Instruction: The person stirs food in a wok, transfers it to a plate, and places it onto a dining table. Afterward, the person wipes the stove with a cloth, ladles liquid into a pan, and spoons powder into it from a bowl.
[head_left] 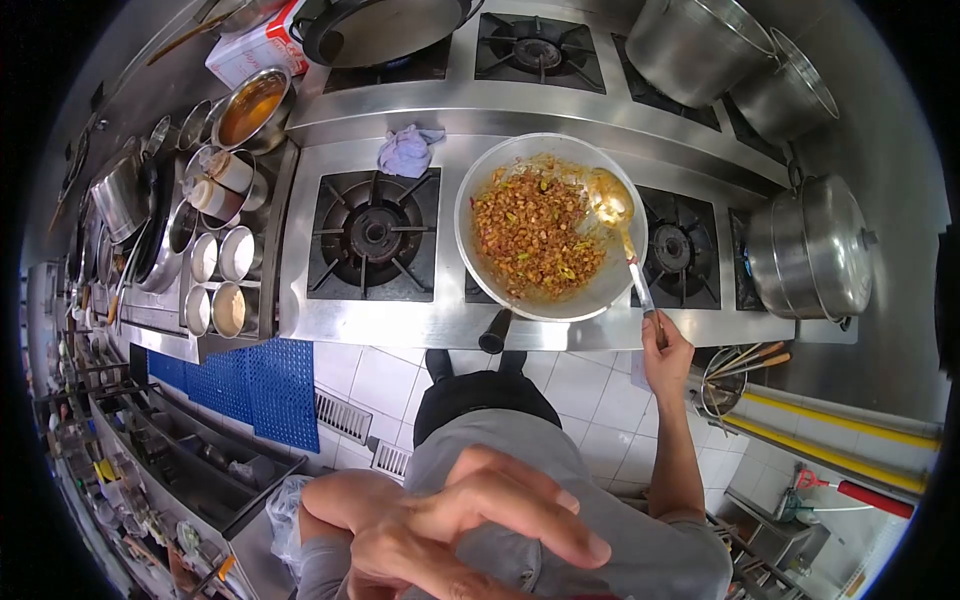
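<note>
A wide frying pan [548, 306] with a black handle sits on the stove, filled with a browned, chopped mixture [530, 225] with green bits. My right hand [668, 356] is closed around the handle of a ladle [641, 283], whose food-smeared bowl rests inside the pan at its right side. Close to the camera, in front of my grey shirt, my left hand [450, 530] is raised with its fingers apart and nothing in it.
Unused burners [376, 232] flank the pan, with a purple cloth [408, 151] behind the left one. Large metal pots [810, 248] stand at right. On the left are a bowl of orange liquid [252, 108], squeeze bottles [214, 200] and small seasoning containers [237, 253].
</note>
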